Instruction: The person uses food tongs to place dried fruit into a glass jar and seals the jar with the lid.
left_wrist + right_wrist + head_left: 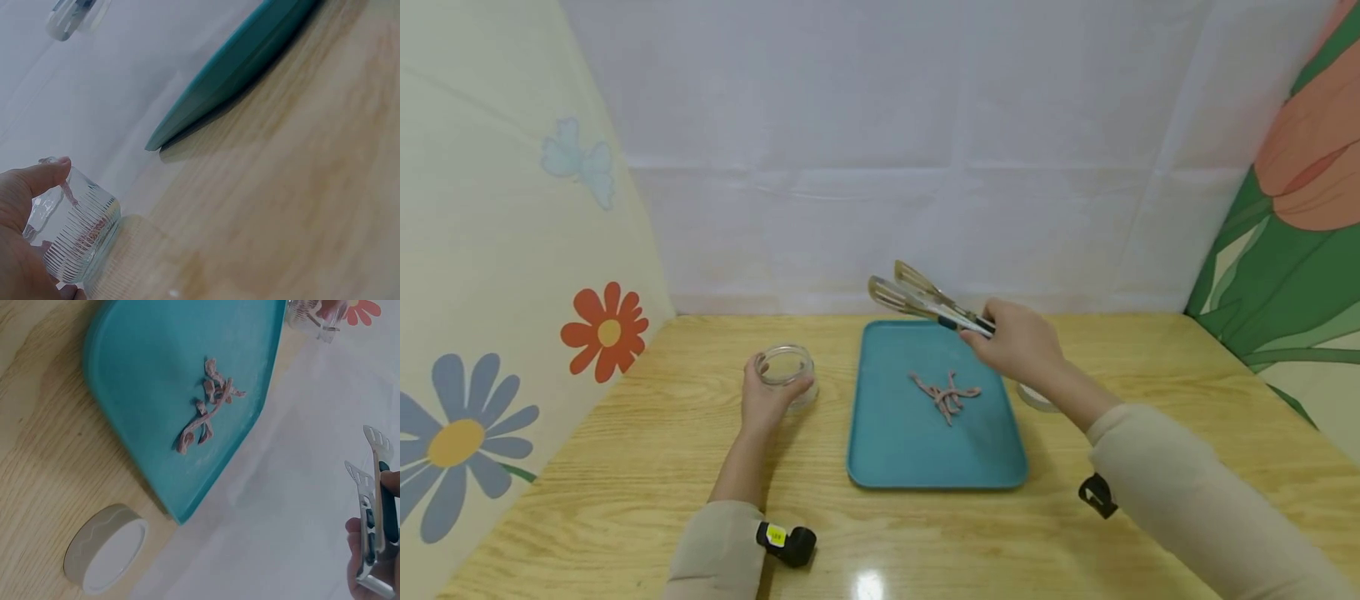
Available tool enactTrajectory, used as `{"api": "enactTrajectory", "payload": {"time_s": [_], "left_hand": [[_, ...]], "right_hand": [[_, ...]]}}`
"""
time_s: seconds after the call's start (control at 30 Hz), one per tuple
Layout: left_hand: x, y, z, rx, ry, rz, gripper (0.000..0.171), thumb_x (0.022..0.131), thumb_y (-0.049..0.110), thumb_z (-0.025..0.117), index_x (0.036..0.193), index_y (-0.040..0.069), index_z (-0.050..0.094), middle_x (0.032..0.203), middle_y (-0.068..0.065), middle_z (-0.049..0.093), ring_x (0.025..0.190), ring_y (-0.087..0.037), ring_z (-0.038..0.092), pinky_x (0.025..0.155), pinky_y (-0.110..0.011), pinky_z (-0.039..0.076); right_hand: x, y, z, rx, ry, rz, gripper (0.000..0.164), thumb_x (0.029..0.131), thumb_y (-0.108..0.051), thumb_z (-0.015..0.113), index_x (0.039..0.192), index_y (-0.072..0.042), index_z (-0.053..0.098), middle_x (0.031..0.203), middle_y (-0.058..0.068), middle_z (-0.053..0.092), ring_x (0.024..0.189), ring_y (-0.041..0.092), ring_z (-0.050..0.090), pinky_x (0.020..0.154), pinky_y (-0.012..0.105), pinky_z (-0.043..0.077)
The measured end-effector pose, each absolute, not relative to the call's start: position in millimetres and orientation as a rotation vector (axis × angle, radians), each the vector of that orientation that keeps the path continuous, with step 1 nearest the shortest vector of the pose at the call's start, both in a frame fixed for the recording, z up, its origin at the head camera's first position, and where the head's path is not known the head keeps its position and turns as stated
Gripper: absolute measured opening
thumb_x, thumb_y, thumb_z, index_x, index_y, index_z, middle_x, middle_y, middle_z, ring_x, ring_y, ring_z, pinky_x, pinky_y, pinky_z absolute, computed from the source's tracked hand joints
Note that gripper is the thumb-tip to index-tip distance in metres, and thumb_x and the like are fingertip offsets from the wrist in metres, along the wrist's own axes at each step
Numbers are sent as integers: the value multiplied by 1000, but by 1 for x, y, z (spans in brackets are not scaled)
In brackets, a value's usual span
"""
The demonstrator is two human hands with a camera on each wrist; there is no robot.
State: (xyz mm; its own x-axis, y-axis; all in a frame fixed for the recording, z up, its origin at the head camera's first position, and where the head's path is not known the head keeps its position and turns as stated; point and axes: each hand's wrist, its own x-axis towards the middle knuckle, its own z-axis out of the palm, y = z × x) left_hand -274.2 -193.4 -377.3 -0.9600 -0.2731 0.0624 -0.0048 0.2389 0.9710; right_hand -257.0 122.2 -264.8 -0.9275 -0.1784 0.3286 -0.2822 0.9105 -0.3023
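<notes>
Close under the lens, cream cloth sleeves (1210, 492), one either side of a teal, flat, rectangular tray (895, 450). Left of the tray: left hand (763, 402), thumb and fingers wrapped round a clear, ribbed, round glass jar (75, 259), mouth uncovered. Above the tray's far edge: right hand (1018, 342), fingers curled round slotted silver metal tongs (917, 306) with dark grips, tips spread, nothing between! Thin pinkish-brown strips (949, 396) tangled mid-tray, untouched. Right of the tray, a round, pale, lid-like piece (115, 559). Progress? Looks unfinished: jar uncovered, tongs ready, but strips not yet gripped. Pinkish patches (94, 230) behind the glass, maybe strips, maybe fingers: cannot tell.
</notes>
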Motion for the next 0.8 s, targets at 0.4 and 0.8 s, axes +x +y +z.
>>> {"api": "enactTrajectory", "payload": {"time_s": [0.4,0.8], "left_hand": [[-273,-193,-377,262,-2281,-1835,98,69,26,73,138,13,5,138,-15,15,123,-36,16,95,-47,24],[-273,-193,-375,276,-2291,-1822,98,69,25,73,138,11,5,137,-15,16,123,-37,16,95,-47,23]], "right_hand": [[-253,144,-266,370,-2836,422,31,80,-36,58,72,-9,45,56,3,38,45,15,33,37,27,24],[-248,174,-273,398,-2915,363,30,80,-33,59,70,-8,45,54,2,38,44,14,31,38,26,24]]}}
